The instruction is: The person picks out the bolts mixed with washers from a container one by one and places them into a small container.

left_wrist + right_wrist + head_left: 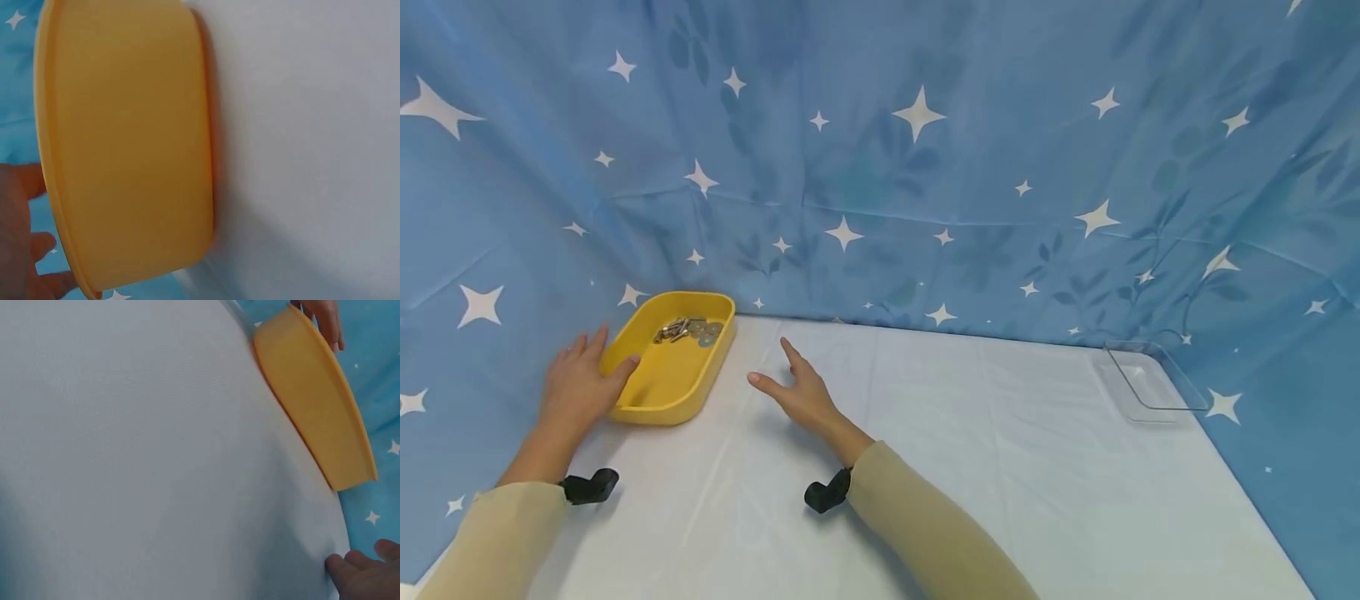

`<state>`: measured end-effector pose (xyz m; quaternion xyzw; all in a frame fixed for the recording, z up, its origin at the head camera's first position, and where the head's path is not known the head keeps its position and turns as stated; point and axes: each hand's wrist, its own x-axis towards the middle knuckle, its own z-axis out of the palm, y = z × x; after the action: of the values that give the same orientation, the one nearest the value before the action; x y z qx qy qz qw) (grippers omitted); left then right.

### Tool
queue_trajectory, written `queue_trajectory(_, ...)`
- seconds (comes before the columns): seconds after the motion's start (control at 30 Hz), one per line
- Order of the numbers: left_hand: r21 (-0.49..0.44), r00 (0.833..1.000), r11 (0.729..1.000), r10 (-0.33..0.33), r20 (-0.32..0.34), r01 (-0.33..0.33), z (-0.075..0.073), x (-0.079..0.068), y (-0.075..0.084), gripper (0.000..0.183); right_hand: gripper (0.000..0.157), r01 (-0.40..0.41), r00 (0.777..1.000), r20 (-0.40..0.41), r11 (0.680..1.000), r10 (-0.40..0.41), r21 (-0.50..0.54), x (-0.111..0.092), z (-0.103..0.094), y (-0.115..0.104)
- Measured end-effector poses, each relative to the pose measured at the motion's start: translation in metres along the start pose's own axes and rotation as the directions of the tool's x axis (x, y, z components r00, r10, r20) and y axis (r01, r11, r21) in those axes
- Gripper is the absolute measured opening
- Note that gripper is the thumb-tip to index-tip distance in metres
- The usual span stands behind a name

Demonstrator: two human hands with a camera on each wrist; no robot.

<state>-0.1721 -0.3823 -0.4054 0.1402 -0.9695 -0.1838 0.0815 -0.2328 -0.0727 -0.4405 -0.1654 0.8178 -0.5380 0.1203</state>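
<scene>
A yellow tray [670,375] stands on the white-covered table at the left. Screws [674,330] and several flat washers [709,335] lie together at its far end. My left hand [576,379] is at the tray's left side, fingers spread, with the thumb reaching over the rim; whether it bears on the tray I cannot tell. The left wrist view shows its fingertips [44,245] by the rim. My right hand [808,396] hovers to the right of the tray, apart from it, thumb and fingers spread and holding nothing.
A clear plastic container [1150,387] stands at the table's far right edge. Behind the table hangs a blue curtain [880,167] with white stars. White cloth [962,433] covers the table between tray and container.
</scene>
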Motion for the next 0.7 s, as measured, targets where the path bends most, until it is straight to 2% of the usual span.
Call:
queue_trajectory(0.07,-0.032,0.997,0.997,-0.062,0.036,0.063,0.003,-0.001,-0.003,0.082,0.084,0.0,1.0,0.001,1.0,0.0,-0.001,-0.001,0.007,0.003)
queue_trajectory(0.2,-0.114,0.977,0.974,-0.181,0.108,0.194,0.012,-0.003,-0.006,0.078,0.084,-0.029,1.0,0.003,1.0,0.029,-0.001,-0.003,0.02,0.008)
queue_trajectory(0.3,-0.179,0.968,0.953,-0.227,0.107,0.243,0.019,-0.002,-0.008,0.075,0.085,-0.048,0.999,0.011,0.999,0.048,0.002,-0.003,0.027,0.006)
queue_trajectory(0.37,-0.232,0.971,0.943,-0.225,0.086,0.239,0.021,-0.002,-0.009,0.071,0.086,-0.051,0.999,0.015,0.999,0.05,0.01,-0.001,0.031,0.004)
queue_trajectory(0.57,-0.411,0.979,0.889,-0.18,0.096,0.203,0.02,-0.004,-0.012,0.067,0.088,-0.041,0.999,-0.001,0.999,0.041,0.028,0.005,0.039,-0.003)
queue_trajectory(0.7,-0.469,0.977,0.858,-0.188,0.097,0.212,0.025,-0.004,-0.006,0.066,0.088,-0.04,0.999,-0.012,0.999,0.04,0.036,0.009,0.046,-0.008)
